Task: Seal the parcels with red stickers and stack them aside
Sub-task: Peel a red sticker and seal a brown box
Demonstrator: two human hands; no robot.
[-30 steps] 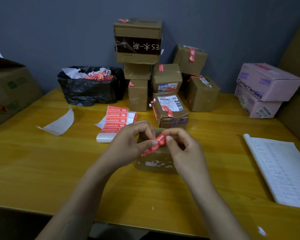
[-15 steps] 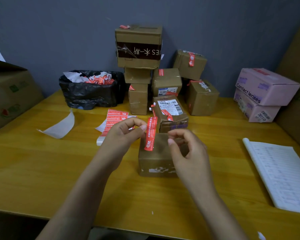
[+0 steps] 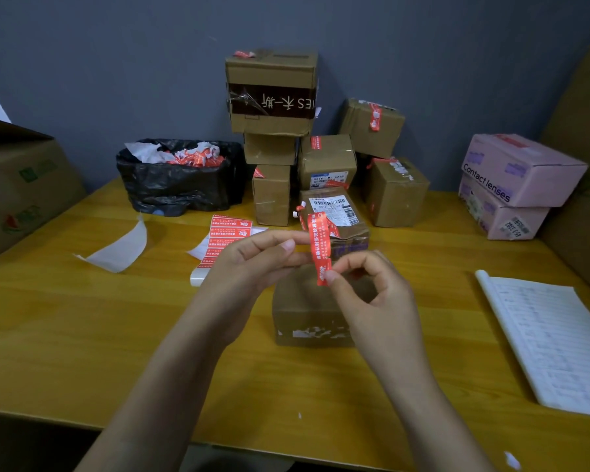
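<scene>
Above the table (image 3: 82, 335), both hands hold a red sticker (image 3: 318, 243) upright. The left hand (image 3: 252, 267) pinches its middle and the right hand (image 3: 375, 298) pinches its lower end; its print is too small to read. The parcel (image 3: 304, 321) stands just below, its top mostly hidden by the hands. The left hand partly covers the sticker sheet (image 3: 230, 226). The notebook (image 3: 542, 335) is cut off at the right.
</scene>
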